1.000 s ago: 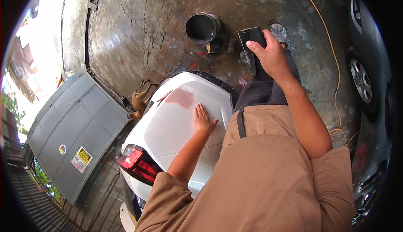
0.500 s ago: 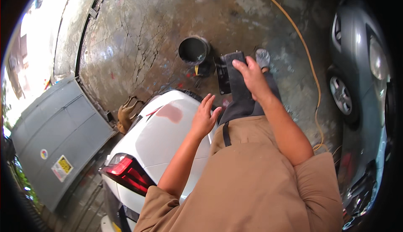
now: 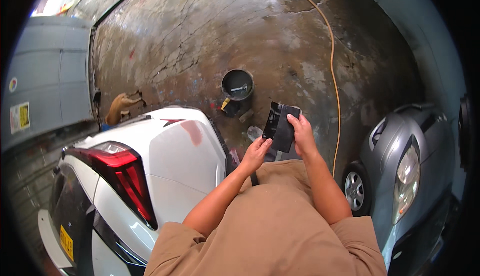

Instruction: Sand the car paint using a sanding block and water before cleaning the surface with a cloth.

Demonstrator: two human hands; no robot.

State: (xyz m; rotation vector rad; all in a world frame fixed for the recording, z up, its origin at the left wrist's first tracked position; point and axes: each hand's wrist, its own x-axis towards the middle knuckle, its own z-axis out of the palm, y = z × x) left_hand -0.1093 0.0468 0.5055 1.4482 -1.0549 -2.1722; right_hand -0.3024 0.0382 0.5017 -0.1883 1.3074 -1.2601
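The left hand [image 3: 256,154] and right hand [image 3: 303,135] grasped opposite sides of a flat black rectangular folding case [image 3: 284,132] between them; a glossy white car [image 3: 177,156] stood left of the left hand

Lit brightest from upper left, washed out there; glinting off the floor [image 3: 270,51]; bent, blackened rimward.
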